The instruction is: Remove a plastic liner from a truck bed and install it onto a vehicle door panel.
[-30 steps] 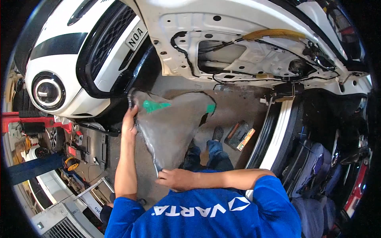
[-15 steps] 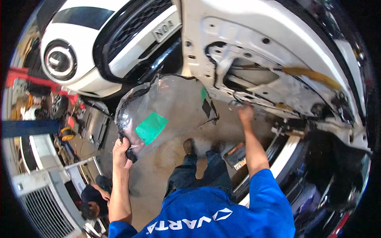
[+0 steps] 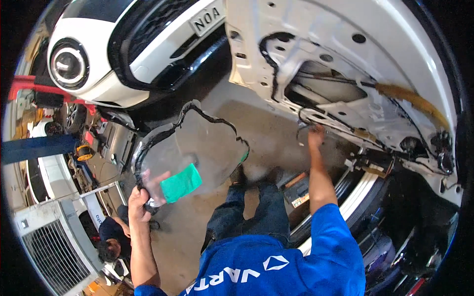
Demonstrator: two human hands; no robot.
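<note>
A clear plastic sheet (image 3: 212, 143) with a wavy black sealant edge and green tape patches hangs at centre-left, gripped at its lower left corner by my left hand (image 3: 139, 203). My right hand (image 3: 316, 135) reaches to the lower edge of the stripped white door panel (image 3: 345, 34), its fingers closed by a dark cable loop (image 3: 308, 113); what is in them is too small to make out. The panel carries wiring, holes and a large opening.
A white car's front (image 3: 74, 96) stands at upper left. A co-worker (image 3: 113, 234) crouches at lower left, near a white cooler unit (image 3: 49, 251). A door sill (image 3: 368, 182) runs along the right. A dark case (image 3: 291, 190) lies on the floor (image 3: 261, 118). Tools clutter the far left.
My right hand left the sheet's lower edge and rose right to the door. My left hand moved down and left with the sheet, which has swung round and lower.
</note>
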